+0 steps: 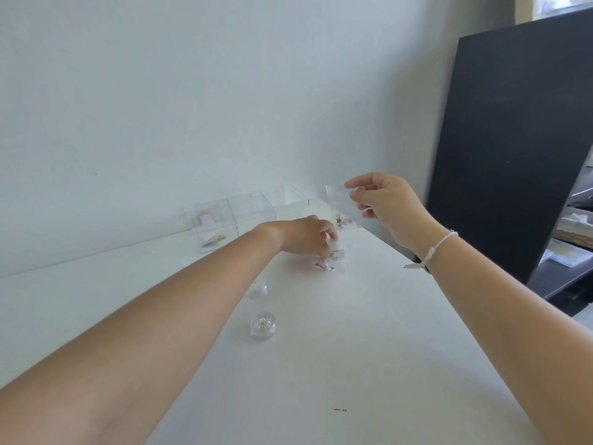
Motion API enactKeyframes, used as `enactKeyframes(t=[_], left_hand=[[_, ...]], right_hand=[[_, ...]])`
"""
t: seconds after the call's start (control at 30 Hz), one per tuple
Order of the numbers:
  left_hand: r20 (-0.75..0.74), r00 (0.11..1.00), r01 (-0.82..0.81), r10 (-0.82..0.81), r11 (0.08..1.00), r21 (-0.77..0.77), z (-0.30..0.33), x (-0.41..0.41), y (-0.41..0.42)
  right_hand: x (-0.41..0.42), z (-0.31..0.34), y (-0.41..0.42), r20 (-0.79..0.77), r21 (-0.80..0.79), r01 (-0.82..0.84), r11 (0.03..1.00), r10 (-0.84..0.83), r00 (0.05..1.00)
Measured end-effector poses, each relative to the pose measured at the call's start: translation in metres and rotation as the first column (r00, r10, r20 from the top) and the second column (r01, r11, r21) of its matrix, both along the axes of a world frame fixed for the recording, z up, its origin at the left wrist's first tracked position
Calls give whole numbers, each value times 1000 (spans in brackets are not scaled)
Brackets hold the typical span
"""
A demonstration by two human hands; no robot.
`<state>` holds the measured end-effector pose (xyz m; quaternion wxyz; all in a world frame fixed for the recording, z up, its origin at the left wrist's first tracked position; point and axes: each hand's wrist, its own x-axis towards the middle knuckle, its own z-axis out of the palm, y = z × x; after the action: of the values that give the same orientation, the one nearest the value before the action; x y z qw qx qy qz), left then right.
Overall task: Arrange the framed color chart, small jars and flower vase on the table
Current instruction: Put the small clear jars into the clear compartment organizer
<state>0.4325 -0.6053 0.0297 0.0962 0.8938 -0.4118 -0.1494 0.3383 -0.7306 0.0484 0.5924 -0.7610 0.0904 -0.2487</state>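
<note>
Two small clear jars stand on the white table: one with glittery bits near the middle, another just beyond it, partly behind my left forearm. My left hand reaches far across and pinches a small clear packet with a label and red bits, which lies on the table. Above the far right corner, my right hand holds up a clear plastic bag with small flower pieces at its bottom. No framed chart or vase is in view.
A row of clear acrylic boxes lines the wall at the table's far edge; the leftmost one holds small packets. A black panel and dark shelving stand to the right of the table.
</note>
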Motion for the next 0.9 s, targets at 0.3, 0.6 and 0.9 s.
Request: enactKeyframes(t=[0.3,0.6,0.9], left_hand=[[-239,968,-181,75,870,-458,18,25,21],[-157,953,-288,259,620,-729,60,69,46],[54,864,-256,500,529,-809,33,93,34]], right_hand=[[3,2,-7,34,20,35,999,-36,999],[13,4,-8,96,90,25,996,-33,995],[40,10,9,131,80,10,997,-21,991]])
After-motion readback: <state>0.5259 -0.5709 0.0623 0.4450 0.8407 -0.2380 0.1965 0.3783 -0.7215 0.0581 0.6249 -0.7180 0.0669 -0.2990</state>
